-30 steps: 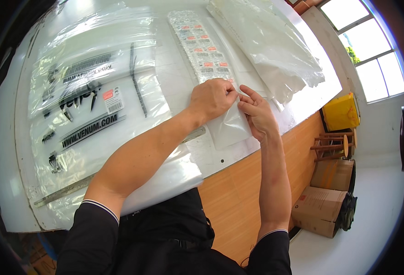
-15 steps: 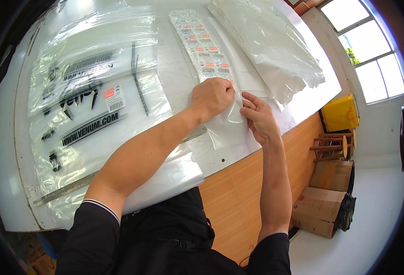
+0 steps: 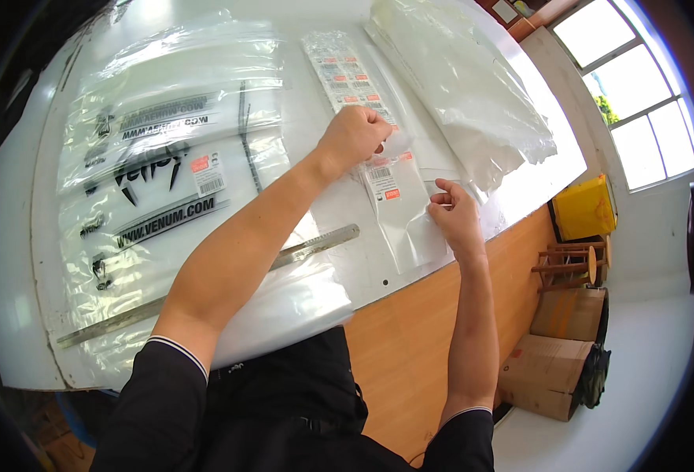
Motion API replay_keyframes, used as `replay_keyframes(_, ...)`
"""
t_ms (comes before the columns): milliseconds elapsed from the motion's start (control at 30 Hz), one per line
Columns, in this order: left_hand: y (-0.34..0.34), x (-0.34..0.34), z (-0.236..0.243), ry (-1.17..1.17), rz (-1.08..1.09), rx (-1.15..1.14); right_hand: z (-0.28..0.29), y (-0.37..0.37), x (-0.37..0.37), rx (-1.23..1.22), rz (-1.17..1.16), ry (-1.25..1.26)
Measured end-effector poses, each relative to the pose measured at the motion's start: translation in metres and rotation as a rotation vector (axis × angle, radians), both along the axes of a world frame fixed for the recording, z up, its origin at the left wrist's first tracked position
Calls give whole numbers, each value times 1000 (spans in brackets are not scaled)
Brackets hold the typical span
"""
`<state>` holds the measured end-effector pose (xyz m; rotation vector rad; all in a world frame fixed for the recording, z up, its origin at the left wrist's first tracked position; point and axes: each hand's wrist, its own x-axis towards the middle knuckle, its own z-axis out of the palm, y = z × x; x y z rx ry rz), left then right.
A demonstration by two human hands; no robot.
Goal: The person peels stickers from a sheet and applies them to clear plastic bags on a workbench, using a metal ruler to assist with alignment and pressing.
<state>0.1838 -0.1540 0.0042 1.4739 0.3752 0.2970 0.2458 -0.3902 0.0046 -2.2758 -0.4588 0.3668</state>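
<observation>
My left hand [image 3: 355,135] is closed with bent fingers over the lower part of a strip of white-and-orange labels [image 3: 345,72]. Whatever is between its fingertips is hidden. Just below it, a single barcode label [image 3: 384,179] lies on a narrow clear plastic bag [image 3: 414,236]. My right hand [image 3: 455,216] is at that bag's right edge, thumb and forefinger closing on the plastic. To the left lies a stack of large clear bags [image 3: 166,181] with black print, a label [image 3: 208,175] on the top one.
A metal ruler [image 3: 315,244] lies across the bags on the white table [image 3: 378,295]. A large cloudy plastic bag [image 3: 465,86] is at the far right of the table. Beyond the wooden floor are a yellow bin [image 3: 585,208], wooden stools [image 3: 571,263] and cardboard boxes [image 3: 547,374].
My left hand has moved slightly up and left along the label strip, uncovering the label below it. My right hand has shifted a little down and right.
</observation>
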Motion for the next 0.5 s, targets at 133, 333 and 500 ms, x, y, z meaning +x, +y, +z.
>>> replay_keyframes(133, 14, -9, 32, -49, -91, 54, 4, 6, 0, -61, 0, -165)
replay_keyframes(333, 8, -33, 59, -226, -241, 215, 31, 32, -44, 685, 56, 25)
replay_keyframes(500, -14, -38, 70, -397, -400, 268, 28, 6, -43, 922, 152, 12)
